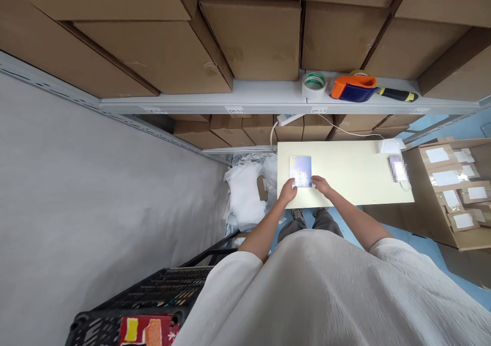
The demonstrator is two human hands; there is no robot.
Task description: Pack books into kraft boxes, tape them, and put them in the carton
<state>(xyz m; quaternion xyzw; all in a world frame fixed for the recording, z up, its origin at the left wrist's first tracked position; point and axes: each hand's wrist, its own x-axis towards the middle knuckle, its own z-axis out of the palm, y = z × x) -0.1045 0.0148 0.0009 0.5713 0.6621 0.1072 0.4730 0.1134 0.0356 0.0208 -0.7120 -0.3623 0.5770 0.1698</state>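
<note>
A thin, square-looking book [301,172] with a blue-purple cover and a small yellow mark at its upper left lies on or just above the pale yellow table [356,177]. My left hand [289,190] grips its lower left corner, thumb along the edge. At the lower right edge, the fingers of my right hand [320,184] are closed against the book's side. Whether the book rests fully on the table I cannot tell.
Over the table runs a shelf with cartons [251,39], a tape roll [314,85] and an orange-and-blue tape dispenser [353,88]. A large open carton [414,182] holding small labelled boxes stands right. White packing sheets [245,195] lie left, a black crate [164,287] lower left.
</note>
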